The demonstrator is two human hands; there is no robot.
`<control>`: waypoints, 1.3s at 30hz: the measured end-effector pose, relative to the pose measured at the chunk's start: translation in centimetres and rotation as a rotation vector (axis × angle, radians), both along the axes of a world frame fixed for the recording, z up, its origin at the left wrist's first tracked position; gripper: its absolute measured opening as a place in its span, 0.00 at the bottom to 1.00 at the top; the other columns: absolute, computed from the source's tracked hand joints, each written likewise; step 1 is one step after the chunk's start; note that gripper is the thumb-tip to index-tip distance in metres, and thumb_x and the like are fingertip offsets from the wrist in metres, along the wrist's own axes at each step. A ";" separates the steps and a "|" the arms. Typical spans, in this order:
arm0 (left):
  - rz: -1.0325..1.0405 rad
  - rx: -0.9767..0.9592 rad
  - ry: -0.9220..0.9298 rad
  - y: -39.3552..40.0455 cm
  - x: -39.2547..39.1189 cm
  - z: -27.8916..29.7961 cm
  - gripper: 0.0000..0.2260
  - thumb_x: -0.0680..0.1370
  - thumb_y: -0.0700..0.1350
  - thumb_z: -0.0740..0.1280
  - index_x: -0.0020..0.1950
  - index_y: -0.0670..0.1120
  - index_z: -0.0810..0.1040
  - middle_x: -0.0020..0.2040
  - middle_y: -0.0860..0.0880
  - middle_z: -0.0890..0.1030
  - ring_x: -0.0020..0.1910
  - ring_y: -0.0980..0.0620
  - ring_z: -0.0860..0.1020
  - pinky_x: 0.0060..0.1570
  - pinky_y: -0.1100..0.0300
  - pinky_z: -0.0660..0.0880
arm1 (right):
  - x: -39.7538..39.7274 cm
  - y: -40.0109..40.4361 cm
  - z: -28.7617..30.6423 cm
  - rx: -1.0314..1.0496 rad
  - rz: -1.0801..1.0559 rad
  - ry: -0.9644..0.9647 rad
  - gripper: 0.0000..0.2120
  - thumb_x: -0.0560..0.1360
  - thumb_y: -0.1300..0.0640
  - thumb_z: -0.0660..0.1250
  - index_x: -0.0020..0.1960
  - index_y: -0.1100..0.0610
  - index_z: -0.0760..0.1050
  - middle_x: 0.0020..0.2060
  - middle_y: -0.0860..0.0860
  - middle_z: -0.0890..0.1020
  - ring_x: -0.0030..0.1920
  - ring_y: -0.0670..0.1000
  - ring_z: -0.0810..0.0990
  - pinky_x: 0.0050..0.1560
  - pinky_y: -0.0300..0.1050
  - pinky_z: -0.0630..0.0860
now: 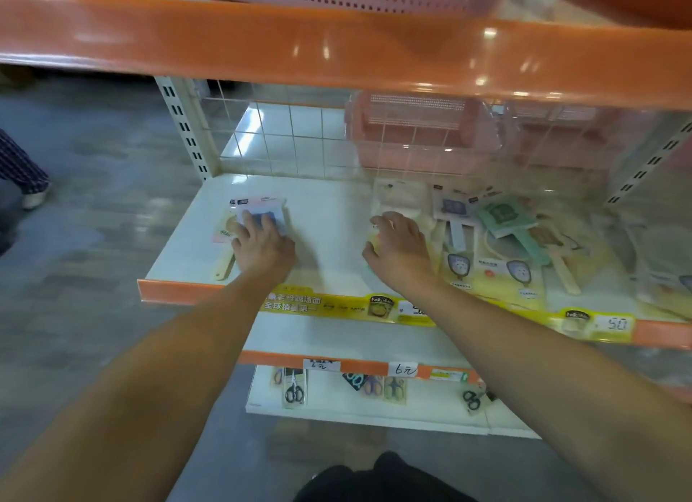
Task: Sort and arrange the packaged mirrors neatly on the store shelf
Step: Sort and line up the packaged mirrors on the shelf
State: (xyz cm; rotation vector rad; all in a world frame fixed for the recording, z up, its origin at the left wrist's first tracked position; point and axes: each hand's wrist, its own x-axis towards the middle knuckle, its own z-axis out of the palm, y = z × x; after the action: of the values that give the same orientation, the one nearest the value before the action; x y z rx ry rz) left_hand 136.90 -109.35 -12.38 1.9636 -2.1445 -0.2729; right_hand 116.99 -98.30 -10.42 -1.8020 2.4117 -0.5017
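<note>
Shelf (325, 216) white, orange lip. Our left hand (262, 245) flat, pressing small mirror stack (258, 211); right hand (398, 246) relaxed, released, touching mirror pile (498, 235).

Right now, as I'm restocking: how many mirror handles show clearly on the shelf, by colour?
Cream: 2, the left cream handle and the right cream handle
Green: 1, the green handle
Pale: 1, the pale handle
Total: 4; the rest of the heap is too blurred to count.
</note>
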 end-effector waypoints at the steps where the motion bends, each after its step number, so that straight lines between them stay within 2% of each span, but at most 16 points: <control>1: -0.004 -0.006 -0.011 0.2 -0.3 0.0 0.22 0.76 0.50 0.59 0.68 0.46 0.64 0.75 0.41 0.53 0.73 0.37 0.52 0.69 0.44 0.57 | -0.2 0.1 0.0 0.001 -0.014 -0.007 0.23 0.77 0.49 0.61 0.71 0.53 0.66 0.70 0.52 0.66 0.71 0.58 0.61 0.69 0.54 0.61; 5: -0.080 -0.066 -0.050 1.3 -2.8 1.2 0.24 0.78 0.54 0.59 0.72 0.46 0.61 0.78 0.42 0.49 0.77 0.40 0.46 0.73 0.45 0.49 | -0.9 0.7 0.3 0.010 -0.044 -0.019 0.23 0.77 0.50 0.61 0.71 0.52 0.66 0.70 0.52 0.65 0.71 0.57 0.61 0.67 0.53 0.62; 8: -0.247 -0.113 -0.029 2.8 -5.9 2.5 0.25 0.79 0.54 0.59 0.73 0.46 0.61 0.77 0.43 0.53 0.76 0.40 0.50 0.72 0.45 0.55 | -1.9 1.3 0.7 -0.006 -0.062 -0.026 0.23 0.78 0.48 0.60 0.71 0.53 0.65 0.70 0.52 0.65 0.70 0.58 0.63 0.67 0.55 0.65; 12: -0.414 -0.180 -0.089 5.0 -11.0 4.4 0.23 0.80 0.55 0.57 0.72 0.48 0.62 0.76 0.45 0.59 0.75 0.42 0.55 0.69 0.48 0.59 | -4.5 2.8 1.8 -0.066 -0.112 -0.018 0.24 0.77 0.48 0.63 0.70 0.53 0.67 0.69 0.53 0.68 0.69 0.59 0.65 0.65 0.55 0.66; 18: -0.545 -0.132 0.024 8.5 -18.2 4.9 0.21 0.79 0.55 0.59 0.69 0.48 0.67 0.72 0.47 0.65 0.70 0.44 0.63 0.64 0.49 0.64 | -9.9 6.6 2.5 -0.120 -0.223 0.001 0.26 0.75 0.48 0.64 0.71 0.53 0.68 0.67 0.56 0.71 0.67 0.61 0.68 0.63 0.58 0.69; 22: -0.574 -0.084 -0.028 10.6 -21.8 4.0 0.19 0.79 0.55 0.59 0.67 0.49 0.68 0.68 0.47 0.67 0.66 0.44 0.66 0.61 0.50 0.66 | -12.8 8.7 1.9 -0.031 -0.318 0.002 0.26 0.75 0.49 0.64 0.71 0.53 0.66 0.68 0.55 0.69 0.68 0.60 0.66 0.64 0.55 0.68; 26: -0.595 -0.086 -0.062 11.6 -23.5 3.3 0.19 0.79 0.54 0.58 0.67 0.48 0.68 0.67 0.46 0.67 0.65 0.44 0.66 0.60 0.48 0.65 | -14.2 9.8 1.4 -0.077 -0.322 -0.007 0.24 0.74 0.51 0.66 0.69 0.55 0.69 0.66 0.55 0.71 0.66 0.61 0.69 0.60 0.55 0.70; 31: -0.614 -0.091 -0.039 11.1 -25.3 3.1 0.21 0.79 0.54 0.60 0.68 0.46 0.68 0.68 0.45 0.67 0.67 0.42 0.65 0.62 0.47 0.66 | -16.1 10.4 1.4 -0.084 -0.307 -0.050 0.23 0.74 0.49 0.66 0.68 0.55 0.69 0.65 0.56 0.71 0.65 0.61 0.69 0.59 0.57 0.71; 36: -0.629 -0.071 -0.106 10.5 -27.0 2.1 0.23 0.78 0.56 0.60 0.69 0.45 0.66 0.70 0.43 0.66 0.69 0.41 0.64 0.63 0.46 0.67 | -17.8 10.7 1.2 -0.082 -0.316 -0.058 0.23 0.76 0.48 0.64 0.69 0.55 0.69 0.67 0.55 0.70 0.67 0.59 0.68 0.61 0.55 0.70; 39: -0.650 -0.044 -0.133 10.0 -27.3 1.3 0.26 0.78 0.56 0.59 0.72 0.45 0.62 0.73 0.43 0.62 0.72 0.41 0.59 0.66 0.45 0.64 | -18.5 10.7 1.3 -0.060 -0.307 -0.060 0.23 0.77 0.48 0.62 0.70 0.55 0.68 0.68 0.55 0.69 0.68 0.59 0.66 0.62 0.55 0.68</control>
State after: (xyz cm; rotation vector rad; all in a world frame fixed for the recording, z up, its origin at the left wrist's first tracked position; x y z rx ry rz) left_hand 109.62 -99.39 -11.11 1.2318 -2.7930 -0.1956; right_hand 98.50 -87.61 -9.13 -1.4166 2.6696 -0.6502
